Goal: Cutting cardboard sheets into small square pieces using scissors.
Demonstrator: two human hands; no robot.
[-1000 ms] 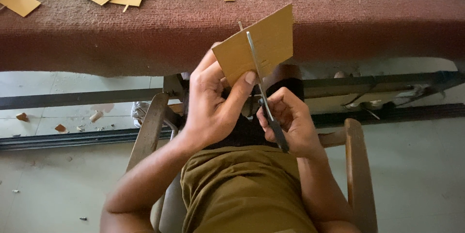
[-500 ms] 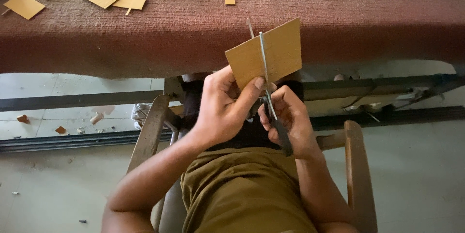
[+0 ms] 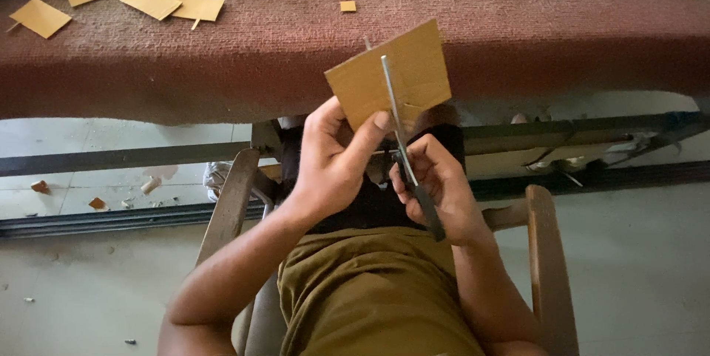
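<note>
Before us the tabletop (image 3: 222, 68) wears coarse maroon cloth strewn with tan cardboard offcuts (image 3: 151, 1). Our left hand (image 3: 333, 160) pinches a flat tan cardboard rectangle (image 3: 392, 75) above our lap; our right hand (image 3: 436, 186) closes around slim metal scissors (image 3: 403, 138), blades across it.

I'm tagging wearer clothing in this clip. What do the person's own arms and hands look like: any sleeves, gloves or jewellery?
Both arms are bare to above the elbow, no sleeves in view. The left hand and right hand wear no gloves, and no rings, watch or bands are visible on them.
</note>
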